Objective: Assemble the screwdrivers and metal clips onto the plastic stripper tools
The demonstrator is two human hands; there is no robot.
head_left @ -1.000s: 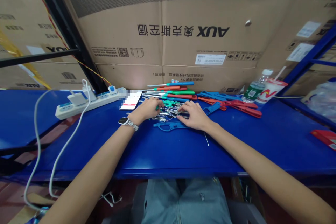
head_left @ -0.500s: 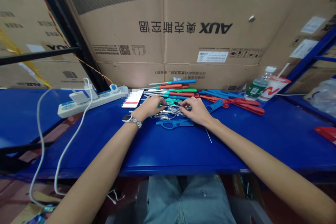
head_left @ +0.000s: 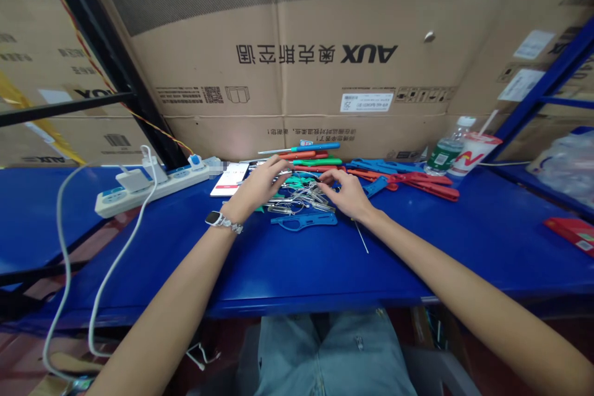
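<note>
My left hand (head_left: 265,183) is over the left side of a pile of small parts, its fingers curved and its thumb apart from them. Nothing shows clearly in its grasp. On the pile's right side, my right hand (head_left: 346,190) has thumb and fingertips curled close together; whatever they hold is too small to make out. Between the hands lie small green plastic pieces (head_left: 299,182) and clear cylinders with thin white wires (head_left: 320,203). A blue lighter-shaped casing half (head_left: 304,221) lies in front. Behind are long-necked lighters with blue, green and red handles (head_left: 320,161).
A phone (head_left: 228,180) lies left of the pile, beside a white power strip (head_left: 158,185) with cables. Red casings (head_left: 429,185) and blue casings (head_left: 385,166) lie right. A bottle (head_left: 448,148) and paper cup (head_left: 476,153) stand behind them. A large carton (head_left: 297,86) backs the table.
My left hand has lifted away from the small parts, up toward the lighters, uncovering more of the pile. My right hand stays beside the parts, its fingers slightly raised. The view has shifted slightly.
</note>
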